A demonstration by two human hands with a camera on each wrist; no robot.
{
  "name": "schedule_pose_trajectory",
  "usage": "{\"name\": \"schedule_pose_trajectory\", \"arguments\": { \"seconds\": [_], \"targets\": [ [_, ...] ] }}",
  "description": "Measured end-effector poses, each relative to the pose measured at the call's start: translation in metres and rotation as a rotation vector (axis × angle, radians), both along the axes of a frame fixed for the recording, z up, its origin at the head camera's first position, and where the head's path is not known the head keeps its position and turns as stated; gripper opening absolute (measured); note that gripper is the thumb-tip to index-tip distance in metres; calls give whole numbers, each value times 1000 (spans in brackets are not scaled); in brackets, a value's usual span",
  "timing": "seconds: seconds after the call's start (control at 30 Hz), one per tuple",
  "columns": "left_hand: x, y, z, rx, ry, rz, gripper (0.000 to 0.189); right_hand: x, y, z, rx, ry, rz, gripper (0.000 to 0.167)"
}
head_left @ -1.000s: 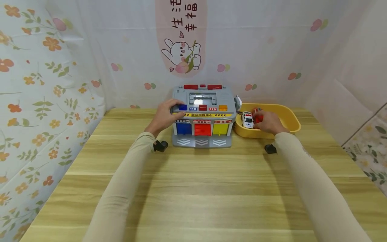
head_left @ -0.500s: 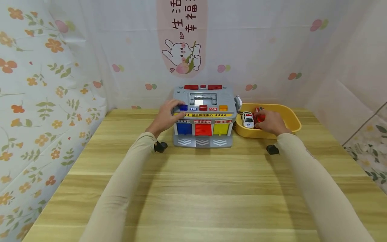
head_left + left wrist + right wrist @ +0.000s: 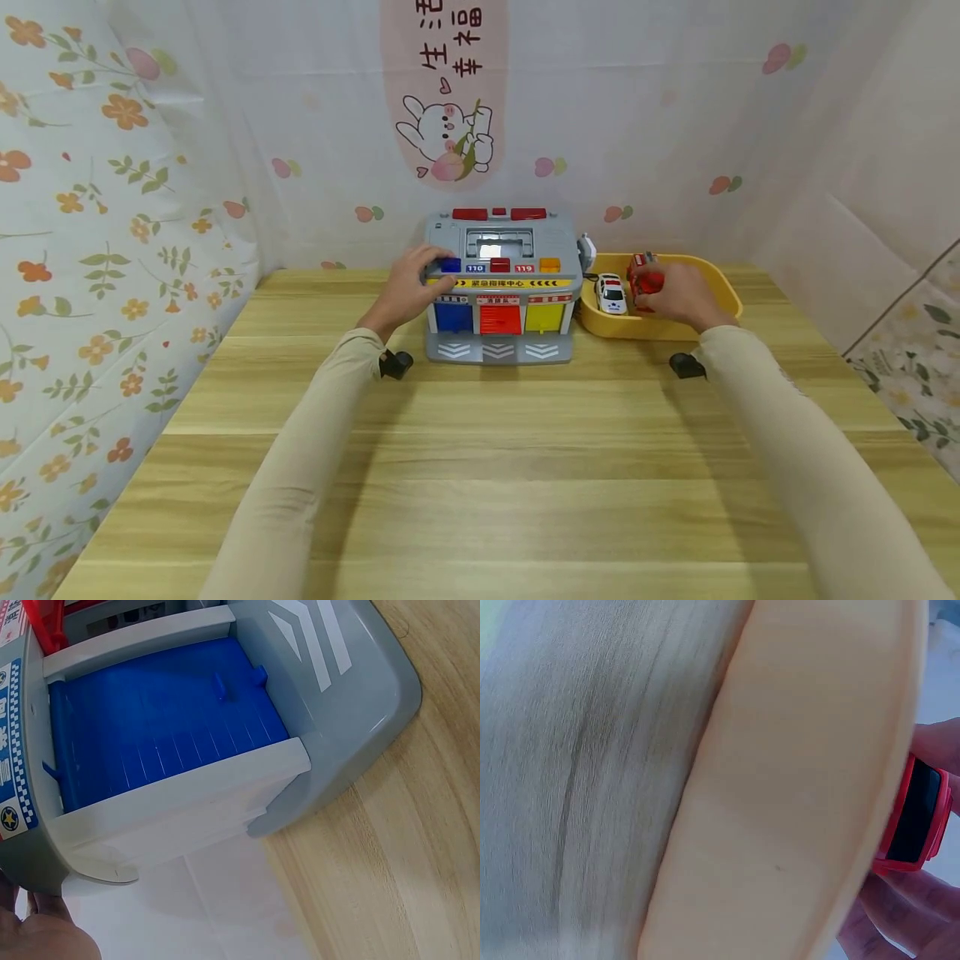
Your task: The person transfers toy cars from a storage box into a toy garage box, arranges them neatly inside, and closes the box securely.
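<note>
In the head view, a grey toy rescue station point(image 3: 517, 237) with blue, red and yellow doors stands at the back of the table. My left hand point(image 3: 405, 290) grips its upper left corner, thumb at the front edge and fingers over the top. The left wrist view shows the station's blue door point(image 3: 172, 720) down. To the right, my right hand point(image 3: 686, 293) pinches a red toy fire truck point(image 3: 642, 273) inside the yellow basin point(image 3: 652, 329). Its dark windscreen point(image 3: 916, 814) shows between thumb and fingers in the right wrist view, past the rim. A white toy police car point(image 3: 611, 296) lies beside it.
A small white piece point(image 3: 587, 252) sticks out from the station's right side, close to the basin's left end. The wooden table point(image 3: 480, 483) reaches back to a printed cloth backdrop point(image 3: 322, 125), with more cloth on both sides.
My right hand has shifted slightly right and the red fire truck shows more, tilted up beside the police car. My left hand stays on the station; the head view has shifted a little.
</note>
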State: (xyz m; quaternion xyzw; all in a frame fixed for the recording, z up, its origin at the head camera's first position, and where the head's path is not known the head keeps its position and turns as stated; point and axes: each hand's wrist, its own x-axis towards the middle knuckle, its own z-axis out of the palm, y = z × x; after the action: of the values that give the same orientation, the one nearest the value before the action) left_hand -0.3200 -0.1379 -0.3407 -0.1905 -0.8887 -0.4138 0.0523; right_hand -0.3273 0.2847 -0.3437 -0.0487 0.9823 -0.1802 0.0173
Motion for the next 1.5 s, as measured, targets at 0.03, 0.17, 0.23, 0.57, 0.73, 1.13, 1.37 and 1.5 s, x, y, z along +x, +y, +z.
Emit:
{"name": "schedule_pose_trajectory", "arguments": {
  "seconds": [0.03,0.17,0.23,0.57,0.73,1.13,1.37,1.5],
  "targets": [
    [0,0,0,1,-2,1,43,1,0,2,5,3,2,56],
    [1,-1,0,8,-1,8,43,7,-3,8,19,26,26,54],
    [1,-1,0,9,3,11,43,11,-4,10,18,37,41,53],
    [-1,2,0,1,9,11,43,30,-5,20,8,51,65,53],
    [-1,2,0,9,11,11,43,34,-9,24,14,112,74,53],
    [0,4,-3,34,15,7,41,52,-23,33,41,130,124,48],
    [-1,2,-3,45,12,6,41,65,-34,38,49,147,158,48],
    [-1,2,-3,41,19,6,41,74,-39,37,54,167,178,47]
  ]
}}
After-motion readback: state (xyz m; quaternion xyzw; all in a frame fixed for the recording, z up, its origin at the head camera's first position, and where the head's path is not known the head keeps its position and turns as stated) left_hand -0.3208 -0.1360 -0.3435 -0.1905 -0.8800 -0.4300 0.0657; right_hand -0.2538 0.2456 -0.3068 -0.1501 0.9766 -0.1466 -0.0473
